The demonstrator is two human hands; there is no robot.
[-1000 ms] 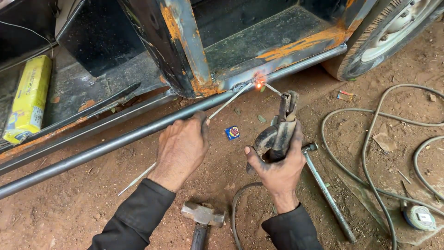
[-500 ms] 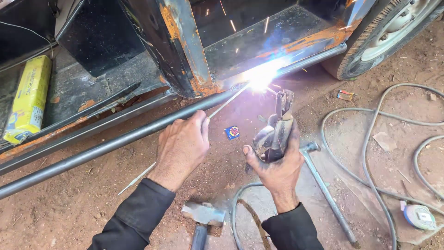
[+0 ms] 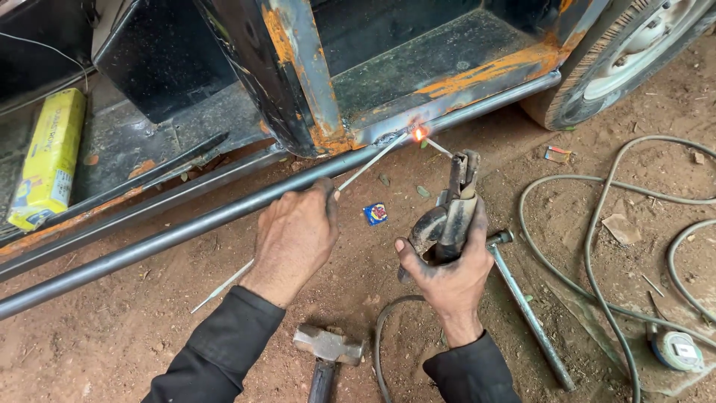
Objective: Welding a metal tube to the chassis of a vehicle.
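My left hand (image 3: 294, 239) grips a thin metal filler rod (image 3: 365, 166) whose tip reaches a glowing orange spot (image 3: 419, 133) on the rusty sill (image 3: 477, 75) of a vehicle body. My right hand (image 3: 447, 269) is closed on a welding electrode holder (image 3: 456, 205), which points a short electrode at the same glowing spot. A long dark steel pipe (image 3: 186, 227) runs along the sill's lower edge, just above my left hand. Both forearms wear dark sleeves.
A hammer (image 3: 327, 349) lies on the dirt between my arms. A metal bar tool (image 3: 526, 310) lies right of my right hand. Grey cables (image 3: 589, 216) loop over the ground at right, near a tape measure (image 3: 675, 349). A wheel (image 3: 634, 52) stands top right, a yellow box (image 3: 46, 160) far left.
A bright white arc flashed at the sill half a second ago; it has died down to a small orange glow. Both hands stay almost in place.
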